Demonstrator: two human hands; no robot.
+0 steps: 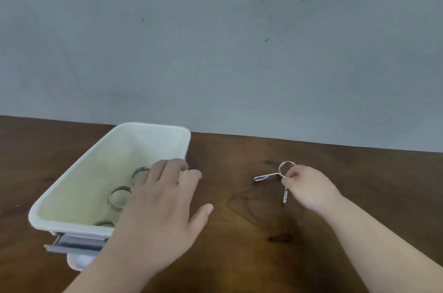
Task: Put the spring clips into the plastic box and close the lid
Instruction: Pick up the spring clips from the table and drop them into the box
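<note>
Right hand (309,187) at 3 o'clock, fingers pinching a spring clip (279,176) on the wooden table (239,244). Left hand (163,206) spread flat over the open plastic box (79,187) at 9 o'clock, three clips (119,197) inside.

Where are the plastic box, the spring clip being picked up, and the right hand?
plastic box (153,124): head view, far rim of the white box.
spring clip (282,165): head view, wire loop above the fingers.
right hand (309,187): head view, back of the hand pinching the clip.
</note>
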